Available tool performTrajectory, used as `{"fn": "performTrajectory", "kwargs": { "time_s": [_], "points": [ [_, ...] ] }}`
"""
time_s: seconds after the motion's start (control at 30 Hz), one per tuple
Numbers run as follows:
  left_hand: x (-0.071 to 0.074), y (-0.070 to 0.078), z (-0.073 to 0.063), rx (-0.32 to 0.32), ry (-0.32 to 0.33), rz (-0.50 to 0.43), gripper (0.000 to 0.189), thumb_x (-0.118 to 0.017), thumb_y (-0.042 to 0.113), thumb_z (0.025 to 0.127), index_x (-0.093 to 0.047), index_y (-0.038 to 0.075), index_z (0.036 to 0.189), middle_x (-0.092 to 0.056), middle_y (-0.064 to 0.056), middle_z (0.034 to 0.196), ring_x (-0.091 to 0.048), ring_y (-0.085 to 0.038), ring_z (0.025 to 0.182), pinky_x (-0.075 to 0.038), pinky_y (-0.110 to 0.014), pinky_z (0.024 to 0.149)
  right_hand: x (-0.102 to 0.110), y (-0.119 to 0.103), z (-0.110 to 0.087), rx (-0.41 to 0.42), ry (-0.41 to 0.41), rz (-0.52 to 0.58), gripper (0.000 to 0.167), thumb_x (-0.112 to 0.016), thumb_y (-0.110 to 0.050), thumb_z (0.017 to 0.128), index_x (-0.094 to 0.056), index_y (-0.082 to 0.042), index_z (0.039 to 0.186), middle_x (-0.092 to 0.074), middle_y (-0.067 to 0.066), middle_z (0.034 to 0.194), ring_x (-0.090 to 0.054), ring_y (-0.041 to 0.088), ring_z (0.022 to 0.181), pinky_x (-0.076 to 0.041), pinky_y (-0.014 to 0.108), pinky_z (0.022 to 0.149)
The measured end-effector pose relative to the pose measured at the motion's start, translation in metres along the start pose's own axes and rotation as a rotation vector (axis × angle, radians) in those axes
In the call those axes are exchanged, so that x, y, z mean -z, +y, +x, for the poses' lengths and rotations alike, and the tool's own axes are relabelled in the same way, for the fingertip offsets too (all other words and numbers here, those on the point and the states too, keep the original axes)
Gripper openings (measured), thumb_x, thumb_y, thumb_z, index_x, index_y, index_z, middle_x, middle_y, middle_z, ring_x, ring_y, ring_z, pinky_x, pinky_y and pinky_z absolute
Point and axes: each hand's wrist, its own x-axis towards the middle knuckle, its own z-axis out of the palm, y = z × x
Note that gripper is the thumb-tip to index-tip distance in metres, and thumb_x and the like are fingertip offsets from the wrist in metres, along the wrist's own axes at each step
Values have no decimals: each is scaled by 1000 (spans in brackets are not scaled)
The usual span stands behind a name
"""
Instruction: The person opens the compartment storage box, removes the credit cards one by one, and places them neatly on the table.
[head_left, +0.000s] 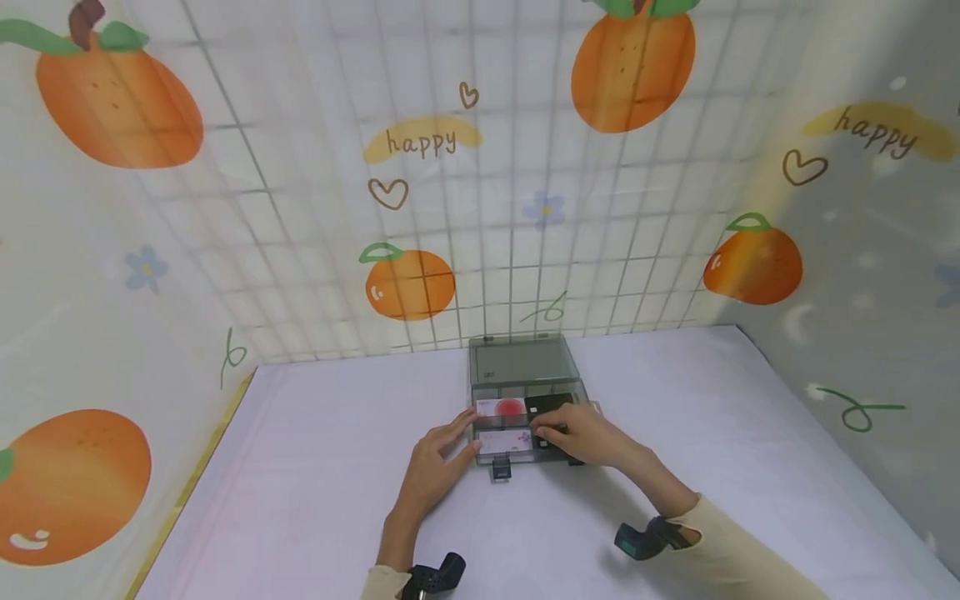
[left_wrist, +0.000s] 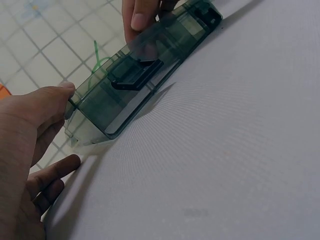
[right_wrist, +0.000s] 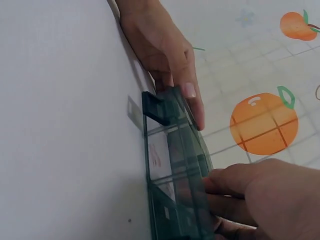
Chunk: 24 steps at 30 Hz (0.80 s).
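You work over a translucent green case (left_wrist: 97,112) on a white surface (head_left: 300,500), its lid (head_left: 523,363) raised at the back. Your left hand (head_left: 435,462) rests against the case's left side, fingers extended; your right hand (head_left: 588,435) dips into its right half, fingertips bunched, any pinch impossible to tell. White cards (head_left: 501,442) fill its left compartments.

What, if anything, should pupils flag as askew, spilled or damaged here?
Nothing stands out: the translucent case has its lid open, two white cards lie in its left compartments, and no spill or breakage shows. The black pieces are partly hidden.
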Motion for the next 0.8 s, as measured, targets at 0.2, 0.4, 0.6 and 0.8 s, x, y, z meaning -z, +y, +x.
{"fn": "performTrajectory", "kwargs": {
  "time_s": [0.2, 0.4, 0.6, 0.8],
  "points": [
    [1, -1, 0, 12, -11, -3, 49, -67, 46, 95, -61, 28, 140, -51, 18, 146, -51, -22, 130, -36, -56, 108, -8, -5, 4, 9, -34, 15, 24, -61, -12, 100, -72, 1, 119, -39, -13, 59, -33, 2, 52, -33, 21, 50],
    [1, 0, 0, 7, -19, -6, 49, -66, 47, 95, -61, 28, 140, -50, 19, 146, -51, -23, 131, -36, -56, 108, -14, -8, 4, 18, -11, 34, 22, -61, -9, 100, -73, 1, 116, -43, -11, 62, -33, 2, 53, -31, 20, 48],
    [2, 0, -1, -1, -2, 5, 48, -68, 45, 95, -62, 28, 139, -52, 16, 145, -52, -22, 129, -36, -57, 107, -15, -11, 7, -99, 38, 82, 22, -62, -13, 100, -73, -1, 115, -71, 0, 89, -51, 6, 67, -44, 22, 58],
    [2, 2, -1, 8, -9, -1, 49, -67, 44, 95, -61, 26, 140, -51, 15, 146, -52, -23, 129, -37, -57, 107, -4, -19, 13, -387, -26, 360, 21, -61, -13, 99, -78, -1, 102, -70, 5, 91, -57, 15, 77, -45, 29, 66]
  ]
}}
